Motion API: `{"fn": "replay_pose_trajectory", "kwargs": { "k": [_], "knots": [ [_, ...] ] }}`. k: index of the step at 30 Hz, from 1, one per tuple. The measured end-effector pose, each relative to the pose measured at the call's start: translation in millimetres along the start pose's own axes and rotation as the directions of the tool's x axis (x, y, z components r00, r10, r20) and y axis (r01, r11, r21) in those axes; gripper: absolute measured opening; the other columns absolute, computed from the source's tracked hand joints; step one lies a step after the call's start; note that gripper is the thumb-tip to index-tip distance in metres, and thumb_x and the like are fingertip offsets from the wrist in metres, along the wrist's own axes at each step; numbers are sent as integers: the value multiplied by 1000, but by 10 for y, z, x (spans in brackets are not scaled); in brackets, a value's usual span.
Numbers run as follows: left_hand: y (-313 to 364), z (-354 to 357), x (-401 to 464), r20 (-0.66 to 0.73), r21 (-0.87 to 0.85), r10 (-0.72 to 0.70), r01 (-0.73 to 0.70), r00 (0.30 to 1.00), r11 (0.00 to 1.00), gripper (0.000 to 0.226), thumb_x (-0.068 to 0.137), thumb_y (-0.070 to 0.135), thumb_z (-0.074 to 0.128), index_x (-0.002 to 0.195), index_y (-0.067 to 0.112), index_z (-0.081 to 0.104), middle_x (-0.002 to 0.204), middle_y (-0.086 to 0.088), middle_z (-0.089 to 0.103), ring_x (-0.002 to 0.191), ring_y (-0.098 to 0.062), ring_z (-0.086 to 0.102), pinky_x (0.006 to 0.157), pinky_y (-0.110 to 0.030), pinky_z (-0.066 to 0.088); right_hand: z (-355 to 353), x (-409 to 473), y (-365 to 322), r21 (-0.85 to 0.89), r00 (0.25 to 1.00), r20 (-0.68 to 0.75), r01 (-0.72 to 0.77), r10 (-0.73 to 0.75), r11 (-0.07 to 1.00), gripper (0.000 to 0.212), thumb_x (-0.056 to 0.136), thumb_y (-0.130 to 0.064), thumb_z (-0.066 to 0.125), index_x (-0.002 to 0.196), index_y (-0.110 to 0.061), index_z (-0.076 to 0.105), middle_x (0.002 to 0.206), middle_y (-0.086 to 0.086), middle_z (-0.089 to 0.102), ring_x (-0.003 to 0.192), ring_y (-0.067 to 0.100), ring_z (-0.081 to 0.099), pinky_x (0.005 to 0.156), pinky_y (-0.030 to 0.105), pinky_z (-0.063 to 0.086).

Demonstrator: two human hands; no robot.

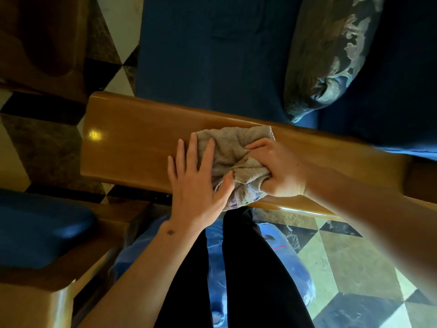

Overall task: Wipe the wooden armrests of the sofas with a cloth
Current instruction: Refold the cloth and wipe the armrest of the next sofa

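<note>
Head view, armrest: a broad glossy wooden armrest (132, 143) runs across the frame, with the blue sofa seat (212, 55) beyond it and a patterned cushion (331, 55) lying on that seat to the right.
Head view, cloth: a beige terry cloth (234, 147) lies bunched on the armrest, right of its middle; its near edge hangs a little over the near side of the wood.
Head view, right hand: the right hand (279, 169) has its fingers curled round a gathered fold of the cloth, clutching it against the wood.
Head view, left hand: the left hand (196, 176) lies flat, fingers straight and spread, its fingertips on the cloth's left edge and on the armrest just beside it.
Head view, surroundings: a second seat with a blue pad (40, 228) sits at lower left; a checkered tile floor (354, 268) shows below.
Step in hand: wiping this armrest's top, probably mid-stroke.
Next move: likely a firm sweep toward the unwiped left end, keeping the cloth flat under even pressure, then the rounded edges.
</note>
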State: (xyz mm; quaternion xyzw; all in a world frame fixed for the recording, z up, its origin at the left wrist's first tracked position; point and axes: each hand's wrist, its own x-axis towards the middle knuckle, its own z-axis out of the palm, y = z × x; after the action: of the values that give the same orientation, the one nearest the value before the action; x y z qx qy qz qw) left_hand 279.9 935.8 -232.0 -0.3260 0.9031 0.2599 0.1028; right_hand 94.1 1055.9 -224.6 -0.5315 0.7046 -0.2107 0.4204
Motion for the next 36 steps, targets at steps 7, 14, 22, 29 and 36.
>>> {"fn": "replay_pose_trajectory", "kwargs": {
  "k": [7,14,22,29,36],
  "knots": [
    [277,147,106,-6,42,-6,7,1000,999,75,96,73,14,158,31,24,170,-11,13,155,-39,3,121,-61,2,99,-939,612,-133,978,-192,60,-85,989,48,82,-16,69,129,-10,69,139,2,66,137,17,55,122,46,30],
    [247,156,62,-29,63,-21,23,999,998,69,100,61,20,156,23,35,168,-13,19,156,-35,7,123,-61,6,750,-1977,857,-16,671,-680,-414,294,910,61,83,-21,57,143,-9,51,148,2,51,145,24,43,110,68,35],
    [189,113,69,-3,22,-16,16,1000,1000,58,103,49,31,155,24,35,168,-11,19,156,-30,7,124,-56,6,1127,-816,-102,721,-163,-625,-496,763,485,88,65,1,52,152,-7,42,163,13,38,154,31,26,126,48,6],
    [-533,-346,141,-142,-111,-231,217,962,970,46,103,27,44,148,17,42,161,-13,29,149,-32,21,118,-53,18,1312,250,-874,639,-36,-657,-557,753,531,83,75,-5,48,157,-11,37,167,5,30,156,24,20,126,45,0],
    [-1300,-810,147,-238,-435,-523,391,819,811,45,95,9,46,140,11,47,146,-10,43,134,-26,36,114,-53,31,1354,1267,-1366,391,282,-731,-572,621,721,79,79,-8,49,157,-13,37,166,4,33,156,23,20,127,47,1]
  ]
}}
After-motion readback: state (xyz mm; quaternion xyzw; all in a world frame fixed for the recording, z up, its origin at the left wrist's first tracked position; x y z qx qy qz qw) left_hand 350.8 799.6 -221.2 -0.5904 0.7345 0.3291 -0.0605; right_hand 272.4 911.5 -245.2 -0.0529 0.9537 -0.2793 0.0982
